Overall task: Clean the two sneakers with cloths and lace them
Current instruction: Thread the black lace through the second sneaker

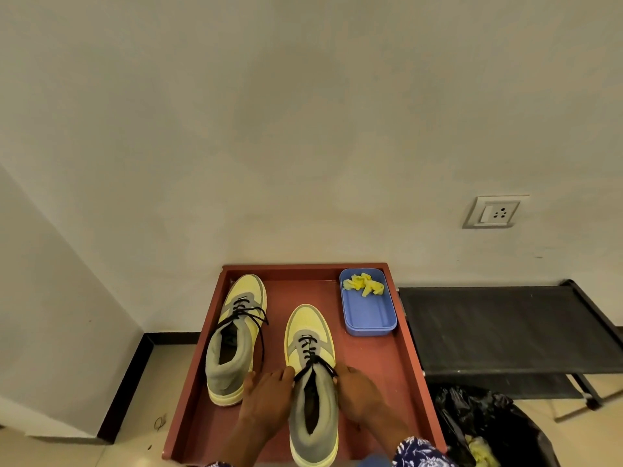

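Observation:
Two yellow-and-grey sneakers stand toes away from me on a reddish-brown tray [401, 358]. The left sneaker [236, 335] has black laces threaded, with loose ends hanging over its sides. The right sneaker [312, 382] sits nearer me. My left hand [266, 396] pinches the black lace [312, 357] at the sneaker's left upper eyelet. My right hand [357, 392] pinches the lace end on the right side of the same sneaker. A crumpled yellow cloth [364, 284] lies in a blue plastic tub [369, 315] at the tray's far right corner.
A black mesh rack [505, 328] stands to the right of the tray. Below it sits a black rubbish bag [488, 426] holding yellow scraps. A white wall with a socket [494, 212] rises behind, and tiled floor [135, 443] shows at the left.

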Tool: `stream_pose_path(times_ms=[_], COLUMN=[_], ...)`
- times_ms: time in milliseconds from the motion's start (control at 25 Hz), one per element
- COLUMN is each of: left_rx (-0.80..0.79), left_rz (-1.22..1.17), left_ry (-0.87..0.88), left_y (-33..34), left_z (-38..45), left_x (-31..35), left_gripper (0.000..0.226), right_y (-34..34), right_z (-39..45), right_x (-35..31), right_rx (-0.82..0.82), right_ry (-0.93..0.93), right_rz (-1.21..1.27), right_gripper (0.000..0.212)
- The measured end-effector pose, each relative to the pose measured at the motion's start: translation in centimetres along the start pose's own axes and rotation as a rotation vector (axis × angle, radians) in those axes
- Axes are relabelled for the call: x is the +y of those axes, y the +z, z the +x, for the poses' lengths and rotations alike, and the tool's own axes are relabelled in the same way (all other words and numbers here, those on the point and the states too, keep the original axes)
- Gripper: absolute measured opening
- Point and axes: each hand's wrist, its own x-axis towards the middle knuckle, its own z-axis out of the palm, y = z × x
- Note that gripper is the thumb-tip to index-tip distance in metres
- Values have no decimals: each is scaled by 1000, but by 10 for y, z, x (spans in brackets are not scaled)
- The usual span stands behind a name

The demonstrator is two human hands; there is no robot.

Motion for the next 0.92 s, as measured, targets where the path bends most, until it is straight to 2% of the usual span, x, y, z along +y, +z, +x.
stream_pose_path(times_ms=[80,240,320,400,520,560,640,720,920], left_rx=[-42,34,0,47,98,109,163,142,89], left_rz=[-71,-261,-411,-566,-623,-648,-622,-556,-694], left_ry=[-27,13,-66,-252,-336,-339,-329,-309,-179], left_y=[7,-6,-4,4,14,17,28,43,18], left_z=[1,-7,-5,0,0,-1,-1,3,-11], left_x=[-1,14,12,8,11,13,8,5,18], left_gripper=[24,26,26,27,25,30,53,67,40], right_y=[11,27,29,27,26,26,27,28,36], right_z=[-4,-10,-9,-8,-8,-9,-12,-14,-19], right_x=[3,6,6,3,-7,-10,-16,-20,-29], right_rx=[25,68,99,139,175,186,215,232,184], right_ry=[34,42,61,89,163,184,233,277,224], right_rz=[117,270,290,311,442,507,597,632,597], right_gripper=[37,33,32,36,47,43,28,25,45])
